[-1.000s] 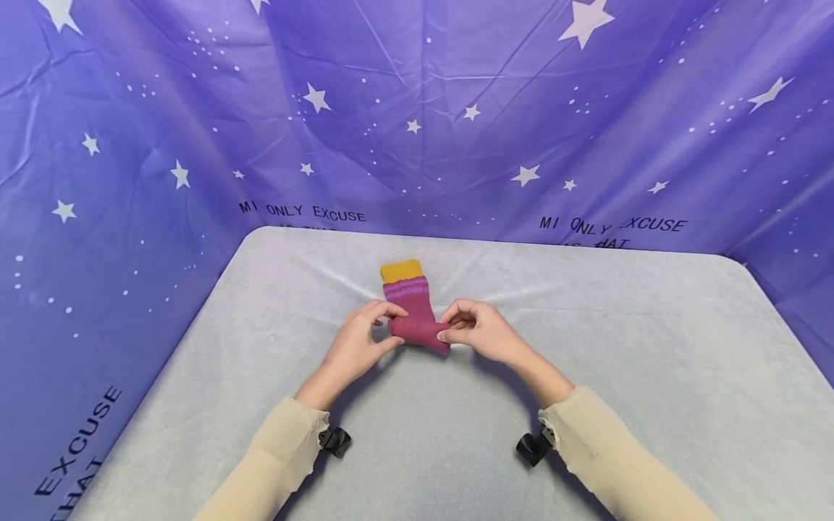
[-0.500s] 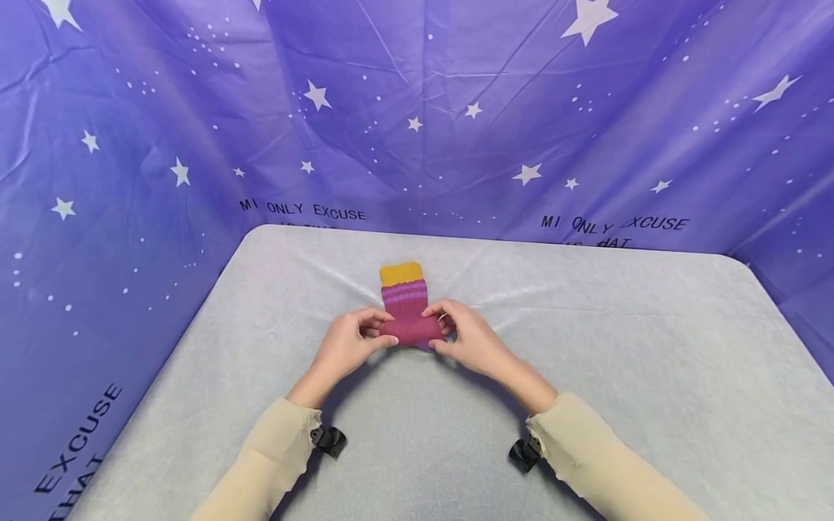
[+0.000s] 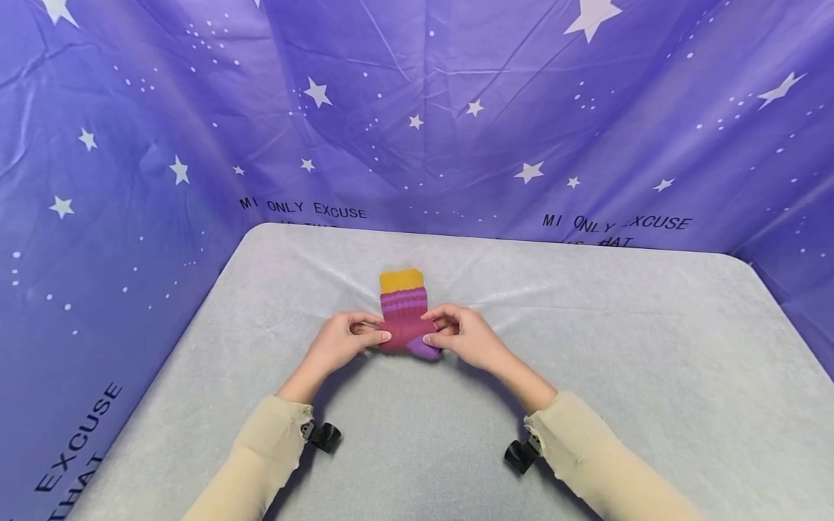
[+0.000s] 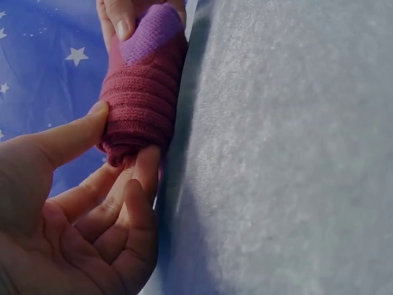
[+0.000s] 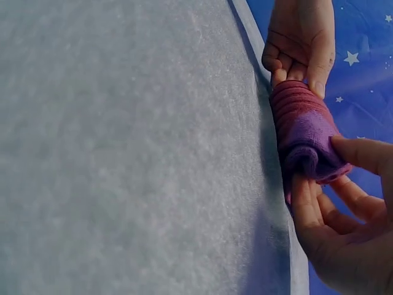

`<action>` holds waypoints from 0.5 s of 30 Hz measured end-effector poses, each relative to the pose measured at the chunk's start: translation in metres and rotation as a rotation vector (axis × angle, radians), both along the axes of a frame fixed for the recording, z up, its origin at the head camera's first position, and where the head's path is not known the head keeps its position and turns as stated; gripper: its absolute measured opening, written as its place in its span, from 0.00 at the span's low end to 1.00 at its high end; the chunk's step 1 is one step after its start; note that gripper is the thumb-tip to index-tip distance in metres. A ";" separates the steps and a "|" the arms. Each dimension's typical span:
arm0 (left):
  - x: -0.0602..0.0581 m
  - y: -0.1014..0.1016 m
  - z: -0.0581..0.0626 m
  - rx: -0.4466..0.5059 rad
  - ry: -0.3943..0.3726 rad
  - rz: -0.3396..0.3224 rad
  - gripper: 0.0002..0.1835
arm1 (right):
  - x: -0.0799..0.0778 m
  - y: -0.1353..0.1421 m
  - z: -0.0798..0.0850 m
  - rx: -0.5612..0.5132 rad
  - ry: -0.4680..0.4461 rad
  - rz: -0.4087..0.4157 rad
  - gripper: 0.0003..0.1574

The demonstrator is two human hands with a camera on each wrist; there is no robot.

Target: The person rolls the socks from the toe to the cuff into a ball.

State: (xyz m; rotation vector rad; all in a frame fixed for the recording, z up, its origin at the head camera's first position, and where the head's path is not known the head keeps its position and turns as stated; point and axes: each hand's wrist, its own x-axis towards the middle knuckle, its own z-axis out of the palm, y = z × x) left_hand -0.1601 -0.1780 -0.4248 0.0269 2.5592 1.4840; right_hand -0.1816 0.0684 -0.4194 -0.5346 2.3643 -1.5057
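A maroon sock (image 3: 404, 333) with a purple heel patch, purple stripes and a mustard cuff lies on the table, its near part rolled up and its cuff end flat toward the back. The left hand (image 3: 342, 340) pinches the left end of the roll between thumb and fingers. At the other end, the right hand (image 3: 465, 336) grips beside the purple patch. In the left wrist view the ribbed roll (image 4: 141, 98) shows the left thumb on top and fingertips at its end. The right wrist view shows the coiled purple end (image 5: 310, 153) between the right thumb and fingers.
The table (image 3: 619, 376) has a pale grey cloth cover. A purple curtain (image 3: 417, 87) with white stars and printed words hangs behind it and along both sides. Small black cameras (image 3: 324, 437) are strapped at both sleeve cuffs.
The sock's near part has turned over within the roll, bringing the purple patch into sight. The left hand has shifted slightly left; the right hand moved left, then stayed at the roll's right end.
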 end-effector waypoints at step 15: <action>0.001 0.006 -0.002 0.046 0.178 -0.029 0.16 | -0.011 -0.002 -0.002 0.001 -0.128 -0.059 0.22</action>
